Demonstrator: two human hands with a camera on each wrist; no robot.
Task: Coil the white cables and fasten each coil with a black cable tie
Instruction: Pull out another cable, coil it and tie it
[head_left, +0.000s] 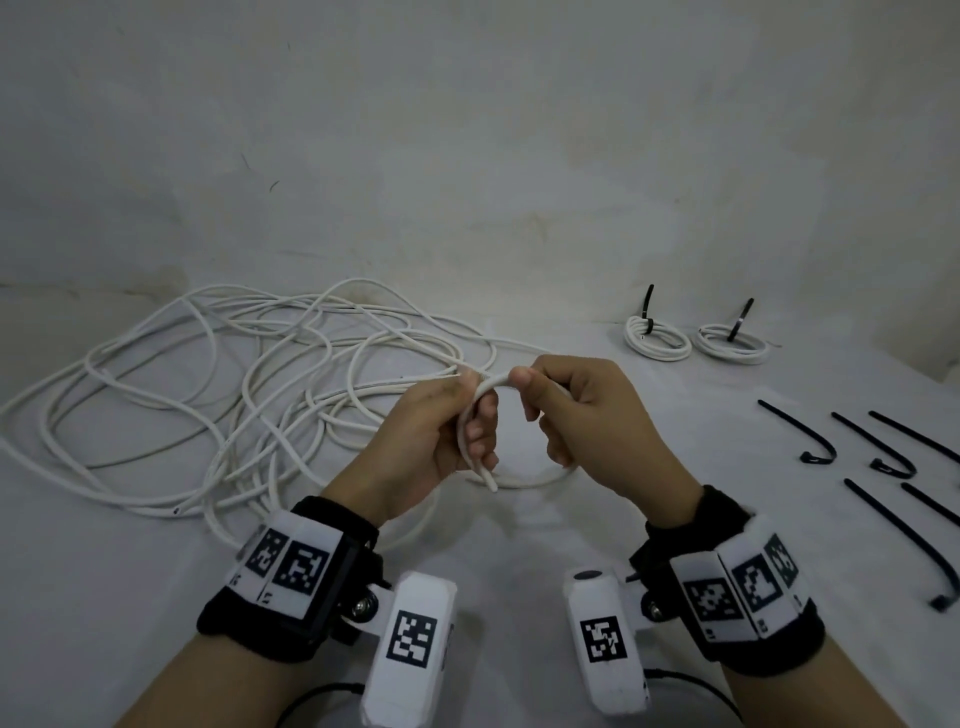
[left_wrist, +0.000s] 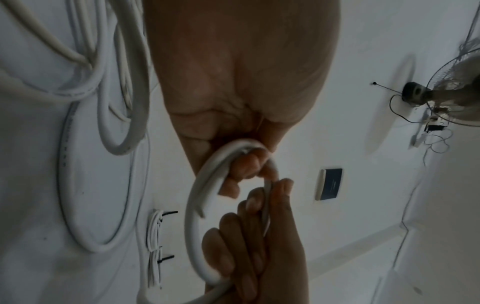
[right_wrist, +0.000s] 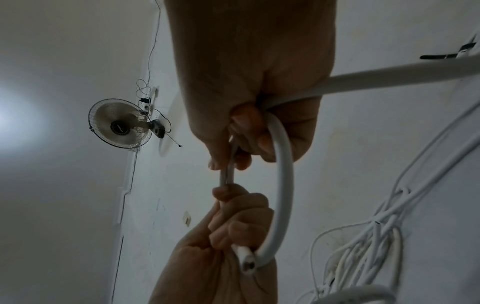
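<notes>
Both hands hold one white cable above the table's middle, bent into a small loop. My left hand grips the cable near its cut end, which pokes out below the fingers. My right hand grips the same cable, pinching it between thumb and fingers, and the loop curves round beneath both hands. The cut end shows next to the left palm in the right wrist view. A loose tangle of white cable sprawls to the left.
Two finished coils, each with a black tie, lie at the back right. Several loose black cable ties lie on the right of the white table. A wall fan hangs behind.
</notes>
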